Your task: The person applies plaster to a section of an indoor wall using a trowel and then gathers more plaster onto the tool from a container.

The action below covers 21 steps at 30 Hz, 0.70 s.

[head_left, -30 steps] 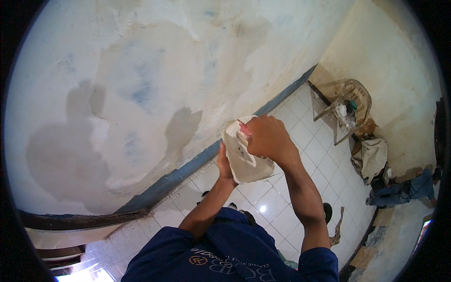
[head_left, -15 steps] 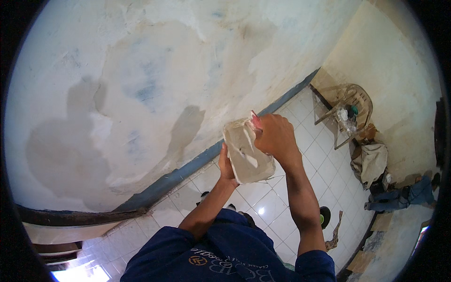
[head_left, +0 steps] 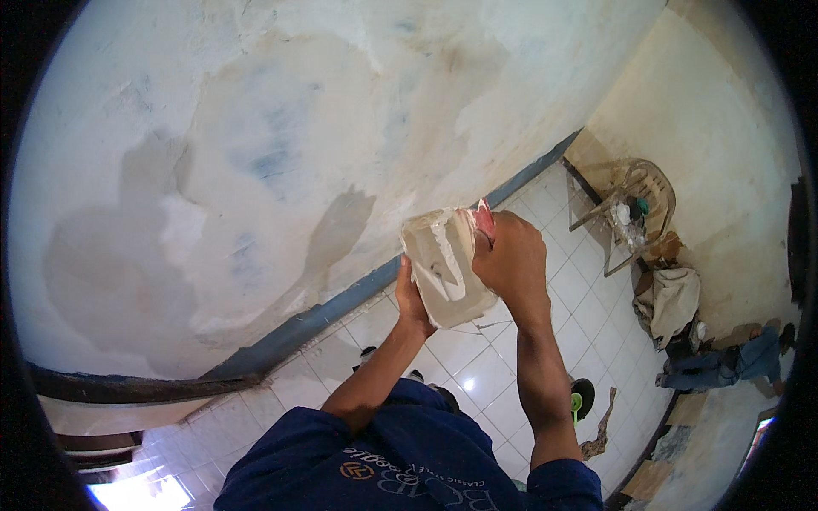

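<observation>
My left hand [head_left: 411,298] grips the left side of a rectangular, putty-caked tray [head_left: 424,247] in front of the patched wall [head_left: 273,153]. Grey-beige putty coats the inside, with a thick white streak [head_left: 445,260] across it. My right hand [head_left: 515,260] is closed on a red scraper [head_left: 483,220] at the tray's upper right edge; the part of the scraper under my fingers is hidden.
A plastic chair [head_left: 660,187] holding plastic and rags stands in the corner, beside a crumpled cloth [head_left: 669,302]. A person in jeans [head_left: 699,375] is at the far right. Below are white floor tiles [head_left: 473,358]; a green-and-black object [head_left: 579,396] lies behind my right forearm.
My right hand and the red scraper have moved to the right along the tray's top. The white putty streak has changed shape. My left hand still holds the tray, which has shifted slightly.
</observation>
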Motion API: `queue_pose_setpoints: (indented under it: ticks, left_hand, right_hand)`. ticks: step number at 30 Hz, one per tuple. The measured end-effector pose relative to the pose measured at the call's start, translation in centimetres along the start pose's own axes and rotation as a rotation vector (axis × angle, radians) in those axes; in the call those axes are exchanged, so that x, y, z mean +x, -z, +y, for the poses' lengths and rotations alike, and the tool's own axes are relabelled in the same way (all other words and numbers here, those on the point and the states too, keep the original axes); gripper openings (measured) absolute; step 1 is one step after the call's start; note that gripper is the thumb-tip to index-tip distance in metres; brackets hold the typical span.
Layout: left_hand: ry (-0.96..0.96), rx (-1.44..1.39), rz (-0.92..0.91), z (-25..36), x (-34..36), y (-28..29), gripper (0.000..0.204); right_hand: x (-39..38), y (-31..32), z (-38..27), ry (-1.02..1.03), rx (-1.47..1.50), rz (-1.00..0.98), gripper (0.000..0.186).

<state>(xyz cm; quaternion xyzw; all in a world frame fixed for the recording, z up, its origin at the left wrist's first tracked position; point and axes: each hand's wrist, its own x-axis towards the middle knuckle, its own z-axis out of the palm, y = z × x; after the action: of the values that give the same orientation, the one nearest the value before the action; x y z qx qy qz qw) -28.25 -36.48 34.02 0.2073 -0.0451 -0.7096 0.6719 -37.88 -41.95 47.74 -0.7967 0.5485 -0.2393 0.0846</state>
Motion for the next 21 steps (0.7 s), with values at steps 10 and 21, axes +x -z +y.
queue_pose_setpoints:
  ticks: [10, 21]
  left_hand:
    - [-0.001, -0.031, -0.008, -0.3, 0.5, 0.3, 0.079]
    - [0.018, -0.107, -0.018, -0.4, 0.9, 0.6, 0.083]
  right_hand:
    - [-0.1, -2.2, 1.1, -0.031, -0.055, 0.014, 0.012]
    - [-0.9, -1.5, 1.4, -0.018, 0.028, -0.046, 0.013]
